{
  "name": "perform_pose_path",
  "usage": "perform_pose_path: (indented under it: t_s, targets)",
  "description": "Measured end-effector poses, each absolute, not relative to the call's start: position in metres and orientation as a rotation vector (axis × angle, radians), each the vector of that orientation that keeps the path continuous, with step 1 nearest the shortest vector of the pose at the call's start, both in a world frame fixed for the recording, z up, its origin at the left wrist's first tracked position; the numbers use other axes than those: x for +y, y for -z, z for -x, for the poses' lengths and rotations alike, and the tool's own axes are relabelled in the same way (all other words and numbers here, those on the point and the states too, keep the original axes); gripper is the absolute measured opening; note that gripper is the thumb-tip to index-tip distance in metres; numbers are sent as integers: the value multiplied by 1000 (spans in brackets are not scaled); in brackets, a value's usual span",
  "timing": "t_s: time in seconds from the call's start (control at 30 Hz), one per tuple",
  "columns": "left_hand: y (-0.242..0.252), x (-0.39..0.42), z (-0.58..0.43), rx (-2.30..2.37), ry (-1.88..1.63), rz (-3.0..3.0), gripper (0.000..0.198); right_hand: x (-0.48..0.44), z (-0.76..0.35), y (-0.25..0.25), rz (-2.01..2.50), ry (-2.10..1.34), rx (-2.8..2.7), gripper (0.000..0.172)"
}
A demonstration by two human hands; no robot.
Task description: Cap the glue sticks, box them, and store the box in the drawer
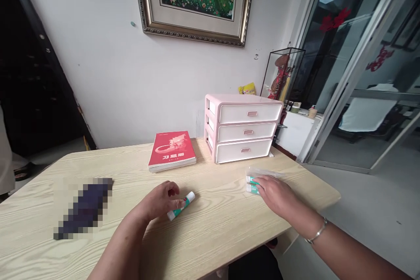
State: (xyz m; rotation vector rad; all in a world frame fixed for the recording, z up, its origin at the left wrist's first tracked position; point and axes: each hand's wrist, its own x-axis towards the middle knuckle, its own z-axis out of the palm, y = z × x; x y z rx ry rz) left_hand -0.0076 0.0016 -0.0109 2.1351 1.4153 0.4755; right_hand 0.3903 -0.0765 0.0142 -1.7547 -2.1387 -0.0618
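Observation:
A white-and-green glue stick (181, 207) lies slantwise on the table. My left hand (165, 201) is over its left side, thumb lying across the stick and the other fingers loosely curled and apart from it. Farther right, my right hand (274, 194) has its fingers on a clear plastic pack (254, 172) with glue sticks (252, 188) of the same colours inside. The fingers bend over the pack's near side, and their undersides are hidden.
The wooden table (210, 227) bears a red book (173, 148) on top of another and a pink-and-white drawer box (246, 127) against the wall. At left lies a dark pixelated object (85, 208). The table's right corner (336, 197) is beyond my right hand.

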Motion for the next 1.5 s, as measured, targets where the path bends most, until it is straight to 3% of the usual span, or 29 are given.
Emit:
perform_pose_path:
  t_s: [0.3, 0.5, 0.63, 0.77, 0.87, 1.03, 1.27, 1.5]
  targets:
    - [13, -14, -14, 1491, -293, -2282, 12, -99, -297, 9, 1343, -74, -2177, 26]
    - [17, -22, -33, 1163, -454, -2181, 24, -108, -241, 12, 1210, 51, -2279, 31]
    - [18, -31, -49, 963, -471, -2206, 19, -110, -235, 13, 1266, 94, -2388, 22]
    - [14, -39, -59, 857, -450, -2143, 18, -118, -245, 10, 1265, 104, -2504, 32]
    - [10, -42, -61, 720, -462, -1978, 33, -125, -260, 11, 1257, 104, -2498, 46]
    - [15, -35, -51, 796, -587, -1884, 54, -113, -311, 19, 1369, 174, -2220, 45]
    - [27, -19, -38, 1083, -592, -1959, 52, -85, -407, 17, 1662, 222, -2010, 43]
    - [21, -20, -39, 1135, -633, -1939, 47, -63, -425, 26, 1745, 151, -2007, 44]
